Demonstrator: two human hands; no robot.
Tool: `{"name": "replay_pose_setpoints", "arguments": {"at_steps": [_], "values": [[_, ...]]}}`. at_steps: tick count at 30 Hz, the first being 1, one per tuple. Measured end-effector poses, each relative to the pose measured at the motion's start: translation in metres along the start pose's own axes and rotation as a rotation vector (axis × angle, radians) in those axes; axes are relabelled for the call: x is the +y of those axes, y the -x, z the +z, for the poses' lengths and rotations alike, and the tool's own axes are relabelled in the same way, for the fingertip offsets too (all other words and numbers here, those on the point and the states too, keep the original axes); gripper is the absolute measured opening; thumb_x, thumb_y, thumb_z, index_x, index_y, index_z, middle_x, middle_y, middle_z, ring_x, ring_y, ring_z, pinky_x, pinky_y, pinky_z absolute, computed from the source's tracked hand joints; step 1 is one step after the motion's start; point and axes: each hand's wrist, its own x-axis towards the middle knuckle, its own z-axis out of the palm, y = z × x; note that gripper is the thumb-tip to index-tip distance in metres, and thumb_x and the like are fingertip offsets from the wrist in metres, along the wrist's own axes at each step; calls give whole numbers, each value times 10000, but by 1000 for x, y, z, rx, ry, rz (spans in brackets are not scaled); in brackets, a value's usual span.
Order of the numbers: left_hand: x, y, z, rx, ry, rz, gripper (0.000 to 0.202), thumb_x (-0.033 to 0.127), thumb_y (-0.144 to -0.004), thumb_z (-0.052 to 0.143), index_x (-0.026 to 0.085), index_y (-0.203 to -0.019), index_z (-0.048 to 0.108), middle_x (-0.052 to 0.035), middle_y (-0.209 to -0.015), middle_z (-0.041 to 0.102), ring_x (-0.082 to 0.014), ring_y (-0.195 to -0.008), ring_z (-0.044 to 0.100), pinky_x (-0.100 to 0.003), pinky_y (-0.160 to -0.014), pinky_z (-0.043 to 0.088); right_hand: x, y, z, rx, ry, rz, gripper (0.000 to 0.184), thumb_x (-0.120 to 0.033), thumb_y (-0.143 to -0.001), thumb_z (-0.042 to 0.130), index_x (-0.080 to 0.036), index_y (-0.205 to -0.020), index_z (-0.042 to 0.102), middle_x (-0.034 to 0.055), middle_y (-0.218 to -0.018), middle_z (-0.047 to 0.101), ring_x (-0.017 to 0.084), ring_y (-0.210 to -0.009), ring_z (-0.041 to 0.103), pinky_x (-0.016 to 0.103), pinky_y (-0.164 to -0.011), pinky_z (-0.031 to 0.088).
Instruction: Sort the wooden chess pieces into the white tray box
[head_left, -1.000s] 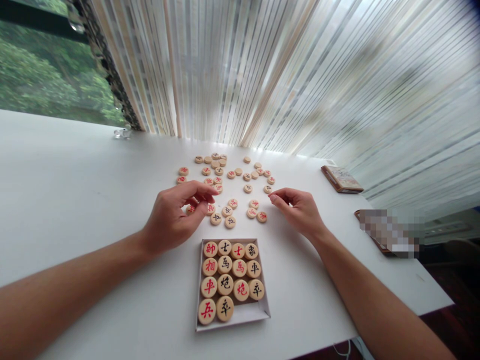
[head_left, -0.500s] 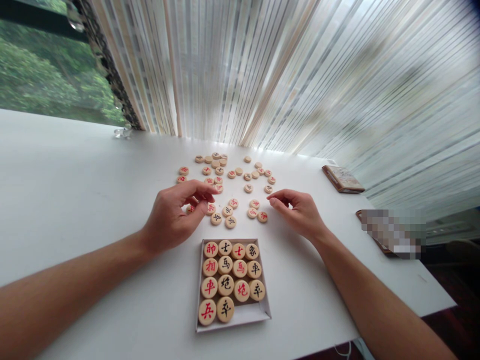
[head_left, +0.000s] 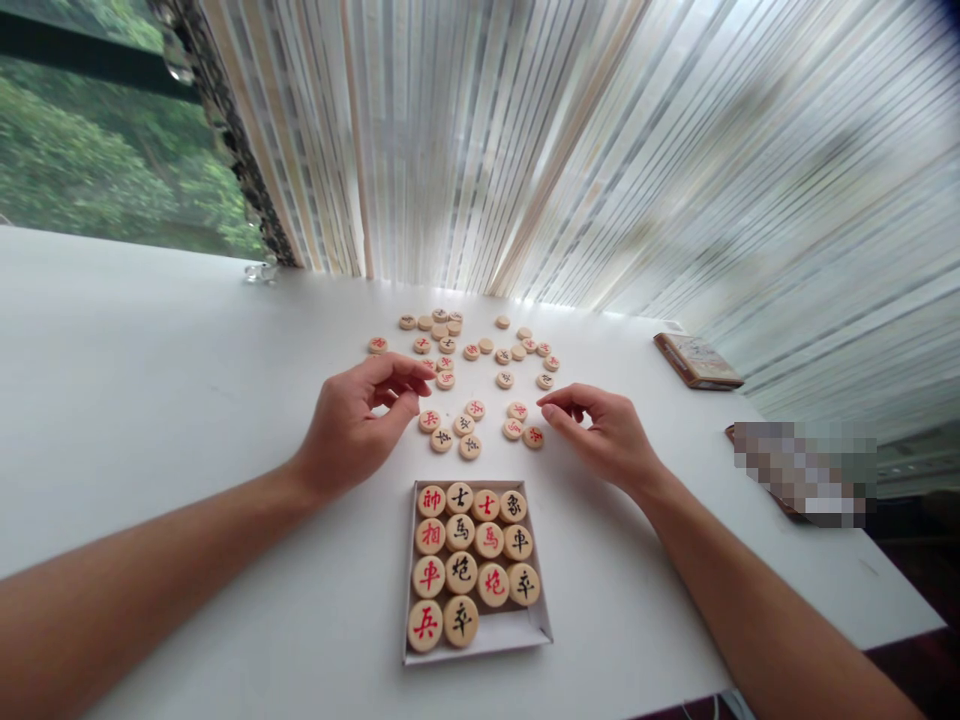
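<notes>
Head view: round, seemingly wooden game pieces (head_left: 470,447) lie scattered on the desk (head_left: 187,420) beyond a shallow box (head_left: 511,630) of others, probably light, hard and smooth, best pinched by their rims. The left hand's (head_left: 352,425) fingers stand apart; the right hand's (head_left: 604,430) nearly meet, hold uncertain. Low walls bound the box's open near-right corner; the desk stretches widest leftward.

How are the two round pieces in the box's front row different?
The left piece has a red character; the right piece has a black one. The left piece sits in the box's near left corner; the right piece has a bare gap on its right. Both are round, pale and character-side up.
</notes>
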Motion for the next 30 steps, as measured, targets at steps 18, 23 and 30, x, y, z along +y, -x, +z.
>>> {"name": "replay_pose_setpoints", "arguments": {"at_steps": [18, 23, 30], "values": [[-10, -5, 1, 75, 96, -134, 240, 100, -816, 605, 136, -995, 761, -57, -909, 766, -171, -778, 704, -300, -744, 574, -34, 0, 14, -32, 46, -97, 122, -247, -935, 685, -198, -944, 796, 57, -854, 776, 202, -777, 675, 294, -597, 489], [-12, -7, -1, 97, 144, -138, 257, 75, -792, 579, 136, -967, 758, -48, -893, 754, -159, -749, 688, -289, -726, 562, -44, -17, 18, -193, 112, -129, 199, -229, -934, 686, -181, -1093, 796, 85, -998, 810, 224, -864, 731, 321, -681, 540], [-12, -13, -3, 180, 215, -178, 291, 58, -729, 554, 147, -923, 752, -14, -802, 728, -141, -691, 654, -274, -699, 544, -57, -42, 28, -441, 211, -239, 309, -178, -927, 693, -155, -1224, 776, 142, -1129, 761, 271, -996, 718, 390, -855, 567]]}}
